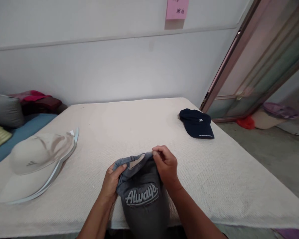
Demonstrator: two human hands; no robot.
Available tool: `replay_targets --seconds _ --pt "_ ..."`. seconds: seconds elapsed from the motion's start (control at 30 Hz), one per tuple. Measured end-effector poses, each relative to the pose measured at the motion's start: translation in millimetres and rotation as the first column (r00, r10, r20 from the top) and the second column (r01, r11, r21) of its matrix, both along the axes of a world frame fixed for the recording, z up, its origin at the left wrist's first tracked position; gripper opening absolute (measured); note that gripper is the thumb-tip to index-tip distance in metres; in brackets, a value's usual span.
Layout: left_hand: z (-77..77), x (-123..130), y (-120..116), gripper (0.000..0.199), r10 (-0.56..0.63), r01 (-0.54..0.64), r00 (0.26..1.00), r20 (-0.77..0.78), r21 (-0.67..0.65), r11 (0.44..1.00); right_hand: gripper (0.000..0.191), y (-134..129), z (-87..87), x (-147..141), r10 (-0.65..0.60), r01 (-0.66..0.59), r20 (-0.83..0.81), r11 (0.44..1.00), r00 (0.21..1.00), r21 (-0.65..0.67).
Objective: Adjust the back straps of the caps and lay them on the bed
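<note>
A dark grey cap point(148, 215) with raised "Always" lettering is held near the table's front edge, its brim towards me and its strap end away from me. My left hand point(112, 182) grips the blue-grey back edge, thumb on top beside the strap opening. My right hand point(166, 164) pinches the same edge at its right end. Over at the left, pale stacked caps point(37, 159) lie on the white cloth-covered table point(124, 126). A navy cap point(195, 122) with small white marks rests at the back right.
Behind the table rises a white wall point(114, 69) with a pink note point(176, 10). A grey cushion point(5, 109) and red cloth point(36, 95) are at the far left. At the right stand a framed sliding door point(233, 56) and a red bag point(246, 122) on the floor.
</note>
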State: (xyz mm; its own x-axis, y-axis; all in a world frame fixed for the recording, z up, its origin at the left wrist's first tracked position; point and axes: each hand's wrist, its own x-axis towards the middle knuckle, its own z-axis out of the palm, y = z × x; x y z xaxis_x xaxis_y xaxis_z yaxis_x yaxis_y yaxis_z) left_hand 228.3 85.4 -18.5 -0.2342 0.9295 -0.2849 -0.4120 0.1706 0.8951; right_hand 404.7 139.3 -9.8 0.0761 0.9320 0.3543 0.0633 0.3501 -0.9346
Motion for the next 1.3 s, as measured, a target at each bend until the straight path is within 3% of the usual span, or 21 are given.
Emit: replay_targets --seconds 0.17,0.7,0.93,1.3 --pt "-3.1 9.0 1.3 0.024 -0.040 0.039 0.999 -0.016 -0.051 0.998 0.011 -9.3 -1.5 -12.9 0.223 -0.242 0.216 0.968 0.951 0.066" --pt "-0.6 16.3 1.0 0.013 -0.026 0.025 0.999 -0.035 -0.019 1.000 0.015 -9.2 -8.1 -13.7 0.292 -0.364 0.427 0.926 0.856 0.096" --pt "-4.4 15.8 2.0 0.014 -0.022 0.022 0.999 -0.036 -0.010 1.000 0.013 -11.1 -12.9 -16.6 0.266 -0.354 0.506 0.931 0.820 0.084" --pt "-5.5 15.5 0.5 0.020 0.008 -0.008 1.000 -0.027 -0.024 1.000 0.011 -7.9 -17.6 -16.5 0.202 -0.246 0.445 0.968 0.872 0.044"
